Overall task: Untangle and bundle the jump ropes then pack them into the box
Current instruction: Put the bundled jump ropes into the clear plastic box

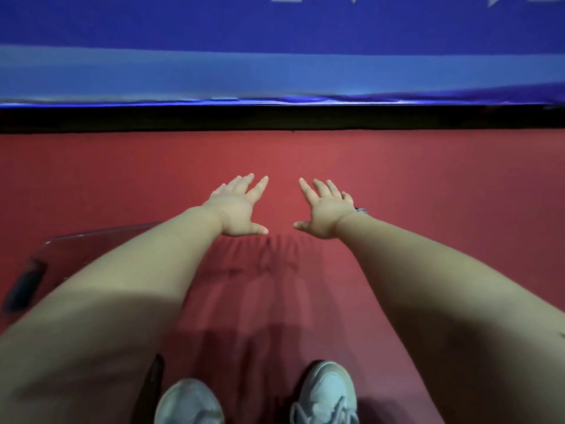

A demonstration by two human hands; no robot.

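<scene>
- Two bare hands reach out over a red floor, palms down. The left hand is at 11 o'clock from the middle of the view and the right hand at 1 o'clock.
- The left hand is released and grasps nothing: its fingers are straight and spread toward 12 o'clock, and the thumb points to 3 o'clock.
- The right hand is likewise released and empty, with spread fingers and the thumb pointing to 9 o'clock. The two thumb tips are near each other but apart.
- A small striped band shows at the right wrist; what it is cannot be told.
- The clear box sits on the floor at 8 o'clock from the left hand, mostly hidden under the left forearm. A dark latch shows on its outer side.
- Where the jump ropes lie cannot be told.
- Two pale shoes stand at 6 o'clock, the left shoe and the right shoe.
- At 12 o'clock a black strip edges the floor, with a blue banner above it.
</scene>
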